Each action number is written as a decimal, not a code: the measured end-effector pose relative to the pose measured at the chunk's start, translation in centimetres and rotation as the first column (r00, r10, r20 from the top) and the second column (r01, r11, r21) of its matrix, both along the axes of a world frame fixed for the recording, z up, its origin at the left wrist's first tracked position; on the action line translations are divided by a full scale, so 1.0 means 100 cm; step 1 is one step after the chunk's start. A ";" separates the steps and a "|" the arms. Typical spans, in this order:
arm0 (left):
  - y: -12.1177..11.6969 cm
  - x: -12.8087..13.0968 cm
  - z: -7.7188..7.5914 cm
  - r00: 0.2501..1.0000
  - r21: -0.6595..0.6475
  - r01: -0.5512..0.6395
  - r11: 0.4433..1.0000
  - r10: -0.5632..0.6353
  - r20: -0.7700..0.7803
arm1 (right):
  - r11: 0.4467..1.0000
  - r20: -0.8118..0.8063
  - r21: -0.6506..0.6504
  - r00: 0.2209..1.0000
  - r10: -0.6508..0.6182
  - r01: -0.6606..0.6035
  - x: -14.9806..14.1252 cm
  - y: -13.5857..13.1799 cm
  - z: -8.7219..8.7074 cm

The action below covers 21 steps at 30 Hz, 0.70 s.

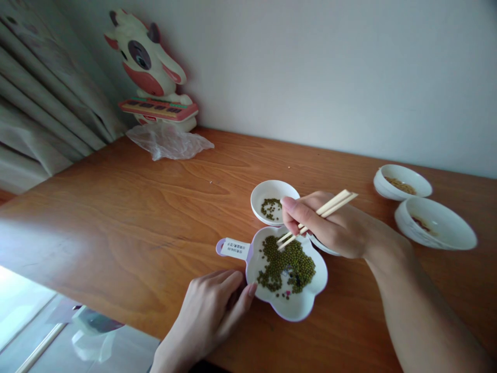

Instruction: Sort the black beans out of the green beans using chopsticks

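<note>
My right hand (326, 223) is closed around a pair of light wooden chopsticks (334, 204), whose tips point down into green mung beans (297, 261). The beans lie in a white flower-shaped dish (290, 311) with a lilac rim and a labelled handle (235, 248). At the dish's lower left edge, my left hand (215, 305) rests with curled fingers, its thumb against the rim. Behind the dish stands a small white bowl (258, 191) holding some green beans. Another white dish (324, 246) is mostly hidden under my right hand.
Two white bowls stand on the right: the farther bowl (382, 189) has yellowish contents, the nearer bowl (450, 235) small dark reddish bits. A cow-shaped toy keyboard (155, 77) and a clear plastic bag (171, 142) are at the wooden table's (128, 223) back left.
</note>
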<state>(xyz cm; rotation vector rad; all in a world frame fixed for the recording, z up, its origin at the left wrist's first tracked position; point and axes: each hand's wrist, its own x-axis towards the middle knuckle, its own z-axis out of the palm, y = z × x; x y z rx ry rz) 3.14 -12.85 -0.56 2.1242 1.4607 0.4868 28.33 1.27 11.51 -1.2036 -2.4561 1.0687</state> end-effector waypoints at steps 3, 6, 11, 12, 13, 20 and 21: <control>0.000 0.000 0.000 1.000 0.003 -0.007 1.000 0.007 -0.005 | 1.000 0.009 0.001 1.000 -0.002 0.002 0.000 0.000 -0.002; -0.001 0.000 -0.002 1.000 -0.005 -0.012 1.000 0.012 -0.012 | 1.000 0.000 -0.002 1.000 0.010 -0.010 -0.001 0.001 -0.003; -0.001 -0.001 -0.004 1.000 -0.017 -0.007 1.000 0.007 -0.003 | 1.000 -0.007 -0.004 1.000 0.008 -0.008 -0.001 0.000 -0.004; -0.001 -0.001 -0.004 1.000 -0.019 -0.008 1.000 0.008 0.000 | 1.000 -0.003 -0.004 1.000 0.010 -0.010 -0.001 0.000 -0.003; -0.001 -0.002 -0.004 1.000 -0.019 -0.008 1.000 0.008 0.001 | 1.000 0.001 -0.004 1.000 0.013 -0.013 -0.001 0.000 -0.003; -0.001 -0.002 -0.002 1.000 -0.006 -0.009 1.000 0.009 -0.005 | 1.000 0.019 -0.004 1.000 0.008 -0.008 0.003 0.002 0.000; -0.001 -0.002 -0.001 1.000 -0.002 -0.009 1.000 0.009 -0.007 | 1.000 0.025 0.000 1.000 0.007 -0.007 0.003 0.003 0.000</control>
